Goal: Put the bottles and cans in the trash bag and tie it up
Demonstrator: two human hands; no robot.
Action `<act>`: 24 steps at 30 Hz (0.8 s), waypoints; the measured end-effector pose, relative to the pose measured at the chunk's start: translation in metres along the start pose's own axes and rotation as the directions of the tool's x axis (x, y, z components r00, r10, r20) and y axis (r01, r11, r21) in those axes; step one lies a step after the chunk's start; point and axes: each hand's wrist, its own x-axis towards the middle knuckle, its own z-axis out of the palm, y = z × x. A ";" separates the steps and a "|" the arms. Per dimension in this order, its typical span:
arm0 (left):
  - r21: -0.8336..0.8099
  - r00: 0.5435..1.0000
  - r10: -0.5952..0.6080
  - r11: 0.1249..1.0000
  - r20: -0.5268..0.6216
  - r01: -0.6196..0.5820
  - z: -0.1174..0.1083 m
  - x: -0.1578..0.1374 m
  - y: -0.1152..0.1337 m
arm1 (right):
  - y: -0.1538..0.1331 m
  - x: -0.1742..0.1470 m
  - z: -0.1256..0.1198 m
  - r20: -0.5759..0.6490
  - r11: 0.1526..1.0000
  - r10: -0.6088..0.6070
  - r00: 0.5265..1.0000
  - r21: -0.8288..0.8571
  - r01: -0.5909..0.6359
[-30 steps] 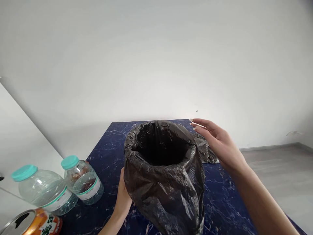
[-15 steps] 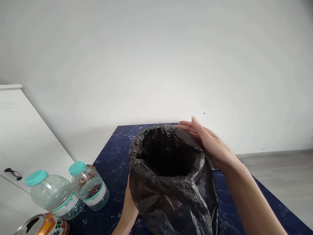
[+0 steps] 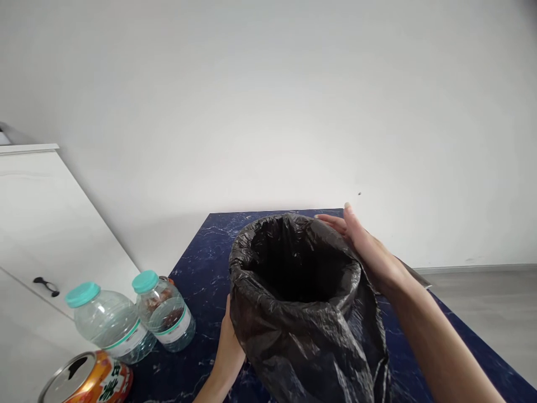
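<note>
A bin lined with a black plastic bag (image 3: 306, 330) stands on a dark blue marbled table (image 3: 201, 263), its mouth open toward me. My left hand (image 3: 229, 350) presses against the bag's lower left side, fingers partly hidden behind the plastic. My right hand (image 3: 367, 249) lies along the far right rim, fingers stretched flat on the plastic at the back edge.
Two clear bottles with teal caps (image 3: 111, 322) (image 3: 165, 310) stand at the left of the table. An orange opened can (image 3: 88, 383) sits at the bottom left. A white cabinet (image 3: 46, 224) with a black handle is on the left; a plain wall lies behind.
My right hand has come down from the air onto the bag's far right rim. The view has shifted left, so the bottles and cabinet show further in.
</note>
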 end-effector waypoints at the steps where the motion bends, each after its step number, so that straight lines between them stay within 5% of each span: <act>1: -0.011 1.000 0.000 1.000 -0.008 0.000 -0.001 0.000 0.003 | 0.000 0.001 -0.002 -0.062 1.000 0.016 0.998 0.013 -0.015; 5: -0.052 0.999 0.025 0.998 -0.041 -0.027 -0.011 -0.002 0.017 | -0.016 0.000 -0.010 -0.196 0.987 0.004 0.981 0.160 0.028; 9: 0.107 0.969 0.175 0.982 -0.176 -0.158 -0.033 -0.013 0.036 | -0.035 -0.010 -0.008 -0.141 0.986 -0.028 0.990 0.159 0.050; 14: 0.537 0.780 0.563 0.762 -0.274 -0.362 -0.079 -0.022 0.071 | -0.049 -0.020 0.001 -0.028 0.991 0.105 0.994 0.088 -0.102; 17: 0.731 0.653 0.705 0.595 -0.277 -0.333 -0.110 -0.011 0.094 | -0.055 -0.022 0.004 0.017 0.992 0.115 0.993 0.042 -0.116; 19: 0.800 0.650 0.714 0.536 -0.260 -0.268 -0.128 0.000 0.106 | -0.059 -0.023 0.005 0.027 0.997 0.082 0.996 -0.011 -0.081; 24: 0.858 0.747 0.631 0.486 -0.209 -0.170 -0.158 0.022 0.115 | -0.061 -0.025 0.002 0.114 0.997 0.026 0.993 -0.070 -0.018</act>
